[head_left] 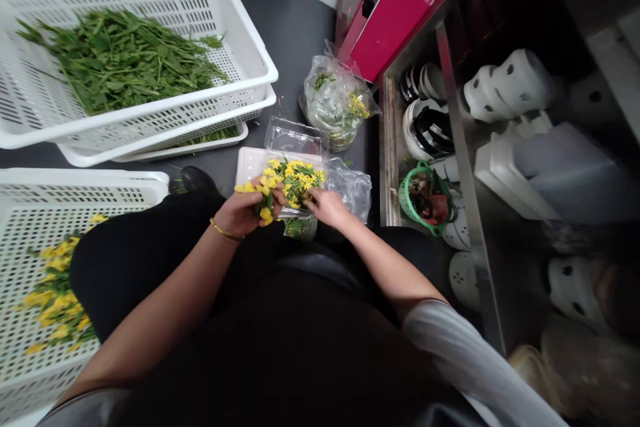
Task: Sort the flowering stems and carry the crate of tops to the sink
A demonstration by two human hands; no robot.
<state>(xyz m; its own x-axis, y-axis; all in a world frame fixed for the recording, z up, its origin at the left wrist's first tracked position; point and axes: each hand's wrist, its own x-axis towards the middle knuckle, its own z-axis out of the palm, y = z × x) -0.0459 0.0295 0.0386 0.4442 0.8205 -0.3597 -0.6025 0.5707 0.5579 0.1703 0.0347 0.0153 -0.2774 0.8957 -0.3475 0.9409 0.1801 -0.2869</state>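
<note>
My left hand (245,211), with a gold bracelet on the wrist, is closed round a small bunch of yellow flowers (264,188) with green stems. My right hand (325,205) rests at the near edge of a clear plastic box (250,163) on my knees, fingers curled into the heap of yellow flowers and greens (299,178) that fills it. What those fingers pinch is hidden. A clear lid (295,138) lies just behind the box.
Stacked white crates (240,47) at the upper left hold green stems (115,57). Another white crate (30,227) at the left holds yellow flowers (55,293). A plastic bag of trimmings (336,101) stands on the grey floor. A steel shelf (450,80) at the right holds shoes and a green basket (425,197).
</note>
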